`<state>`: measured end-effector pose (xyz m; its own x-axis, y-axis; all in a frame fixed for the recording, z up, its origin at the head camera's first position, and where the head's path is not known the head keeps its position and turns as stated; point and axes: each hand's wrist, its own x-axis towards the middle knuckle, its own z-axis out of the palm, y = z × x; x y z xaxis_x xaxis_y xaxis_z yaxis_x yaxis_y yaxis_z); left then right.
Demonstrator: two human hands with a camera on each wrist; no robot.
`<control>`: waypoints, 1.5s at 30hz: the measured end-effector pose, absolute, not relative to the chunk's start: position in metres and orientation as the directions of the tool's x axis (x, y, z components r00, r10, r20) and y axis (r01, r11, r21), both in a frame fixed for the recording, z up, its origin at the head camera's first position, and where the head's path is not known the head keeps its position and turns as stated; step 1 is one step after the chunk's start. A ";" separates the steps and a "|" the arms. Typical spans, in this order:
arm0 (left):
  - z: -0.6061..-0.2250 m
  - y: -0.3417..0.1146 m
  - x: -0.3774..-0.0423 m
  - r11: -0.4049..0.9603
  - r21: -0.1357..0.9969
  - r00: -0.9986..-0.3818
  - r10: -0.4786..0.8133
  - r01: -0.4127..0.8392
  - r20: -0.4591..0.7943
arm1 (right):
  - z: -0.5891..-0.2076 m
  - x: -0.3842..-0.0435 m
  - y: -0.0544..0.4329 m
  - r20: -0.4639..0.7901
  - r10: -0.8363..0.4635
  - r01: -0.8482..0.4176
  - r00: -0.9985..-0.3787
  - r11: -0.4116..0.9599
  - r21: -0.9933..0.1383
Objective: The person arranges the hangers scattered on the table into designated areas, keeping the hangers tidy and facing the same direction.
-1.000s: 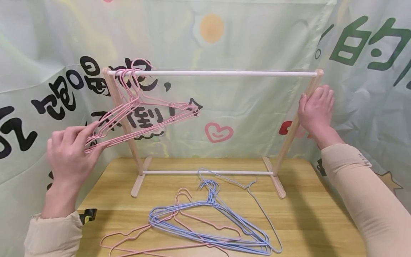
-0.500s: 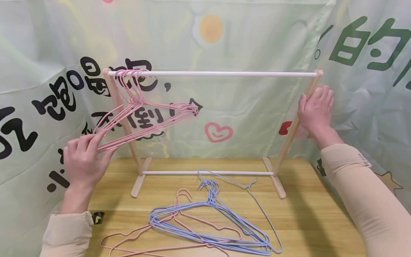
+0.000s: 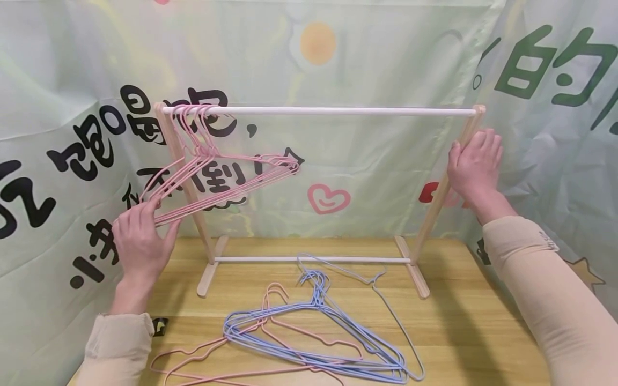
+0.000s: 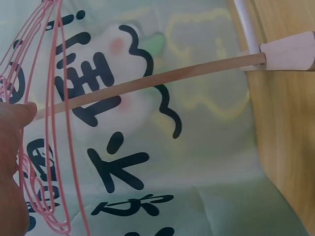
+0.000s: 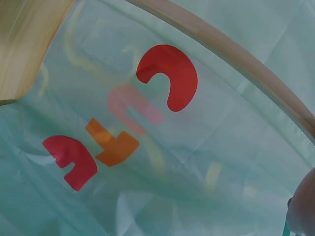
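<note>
Several pink wire hangers [image 3: 207, 152] hang by their hooks at the left end of the white top rod [image 3: 338, 111] of a wooden clothes rack. My left hand [image 3: 140, 241] holds their near lower ends, fingers above and thumb below. In the left wrist view, the thumb [image 4: 22, 115] lies against the pink wires, while the other fingers are mostly hidden. At the other side, my right hand [image 3: 475, 166] grips the rack's right post [image 3: 436, 201] below its top. Only a bit of that hand [image 5: 302, 206] shows in the right wrist view.
On the wooden table [image 3: 483, 321], a pile of blue hangers [image 3: 314, 305] overlaps some loose pink hangers [image 3: 193, 354] in front of the rack. One blue hanger's hook end reaches the lower white rod [image 3: 270, 259]. Printed cloth [image 3: 386, 64] encloses the back and sides.
One pink hanger's hook, raised above the rod a second ago, has come down onto it. My left hand has moved right, toward the rack. The right hand has stayed on the post.
</note>
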<state>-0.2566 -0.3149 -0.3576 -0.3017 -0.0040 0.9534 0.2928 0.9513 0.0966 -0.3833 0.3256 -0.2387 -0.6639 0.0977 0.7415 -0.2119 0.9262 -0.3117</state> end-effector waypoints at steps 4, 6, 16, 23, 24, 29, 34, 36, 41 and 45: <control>-0.364 -0.315 -0.259 0.945 0.142 -0.305 -0.048 0.295 0.951 | -0.237 -0.384 0.326 0.736 0.094 -0.195 -0.671 0.935 -0.298; -0.367 -0.316 -0.260 0.941 0.158 -0.306 -0.062 0.299 0.950 | -0.237 -0.385 0.326 0.734 0.094 -0.187 -0.673 0.938 -0.291; -0.368 -0.315 -0.257 0.939 0.162 -0.335 -0.054 0.304 0.941 | -0.236 -0.383 0.326 0.727 0.100 -0.171 -0.680 0.942 -0.290; -0.368 -0.310 -0.250 0.931 0.148 -0.327 -0.033 0.333 0.944 | -0.236 -0.383 0.327 0.711 0.107 -0.147 -0.695 0.947 -0.286; -0.368 -0.308 -0.248 0.929 0.149 -0.328 -0.031 0.340 0.944 | -0.236 -0.383 0.327 0.711 0.106 -0.146 -0.695 0.947 -0.285; -0.370 -0.298 -0.238 0.906 0.142 -0.298 -0.018 0.398 0.954 | -0.234 -0.383 0.326 0.713 0.105 -0.144 -0.693 0.950 -0.279; -0.378 -0.284 -0.228 0.873 0.091 -0.273 0.050 0.480 0.961 | -0.234 -0.383 0.326 0.711 0.110 -0.139 -0.694 0.949 -0.282; -0.384 -0.279 -0.222 0.861 0.084 -0.305 0.085 0.502 0.948 | -0.234 -0.383 0.326 0.710 0.111 -0.138 -0.696 0.949 -0.284; -0.404 -0.269 -0.203 0.836 0.103 -0.446 0.180 0.539 0.877 | -0.234 -0.383 0.327 0.704 0.119 -0.134 -0.700 0.947 -0.293; -0.422 -0.268 -0.189 0.806 0.130 -0.561 0.276 0.578 0.780 | -0.235 -0.383 0.327 0.706 0.119 -0.136 -0.698 0.946 -0.294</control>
<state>-0.1888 -0.2676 -0.4220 -0.5611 0.2764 0.7803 0.5779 0.8056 0.1302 -0.3833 0.3267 -0.2346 -0.6980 0.1188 0.7062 -0.1362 0.9461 -0.2938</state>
